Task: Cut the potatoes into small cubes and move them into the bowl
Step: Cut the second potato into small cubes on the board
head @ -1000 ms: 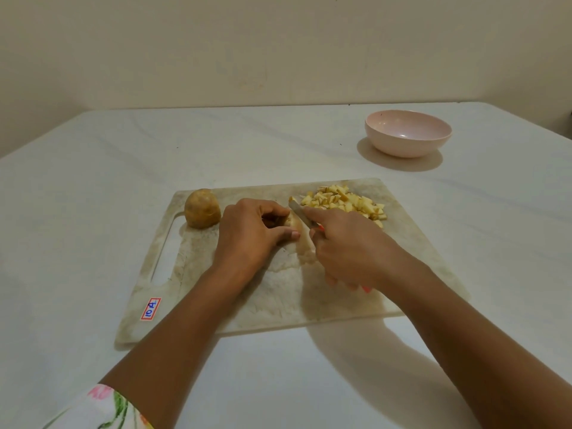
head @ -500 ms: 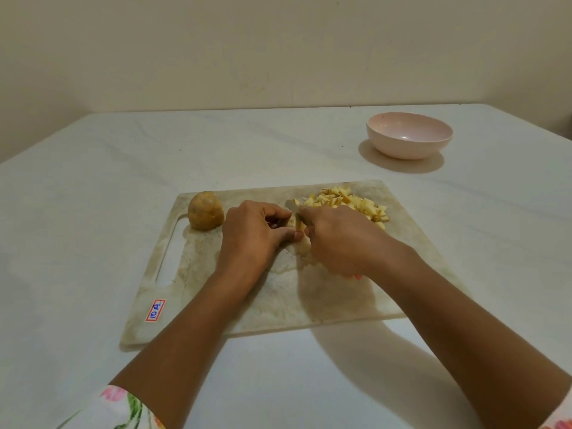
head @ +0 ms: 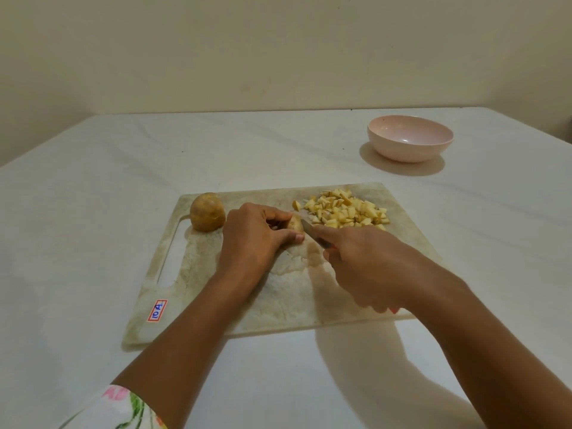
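On the white table (head: 93, 212) lies the board (head: 278, 298), flat, and I can see nothing under it to stop it sliding. If it slips while someone pushes down on it, a cut could go crooked.

The bowl (head: 410, 151) stands far back on the right, well apart from the board, and it looks empty. That is a long way to carry small bits, so some may drop on the table.

The cubes (head: 349, 210) sit in a heap at the far right of the board, near its edge. A bump from the right arm could push some off.

The left hand (head: 253, 239) is curled over a potato piece (head: 294, 223) in the middle of the board. Its fingers are bent on top and its thumb is at the near side, holding the piece down. The right hand (head: 368, 267) is wrapped tight round the handle of the knife (head: 309, 232), and the handle is mostly hidden.

A whole potato (head: 207, 212) sits uncut just beside the left hand. It is round, so a nudge could make it roll off the board.

The piece is small, so there is not much to hold. The blade is right beside it and very near the left thumb tip. I think this is the biggest danger: if the piece slides or the blade skids on the skin, the thumb could get cut
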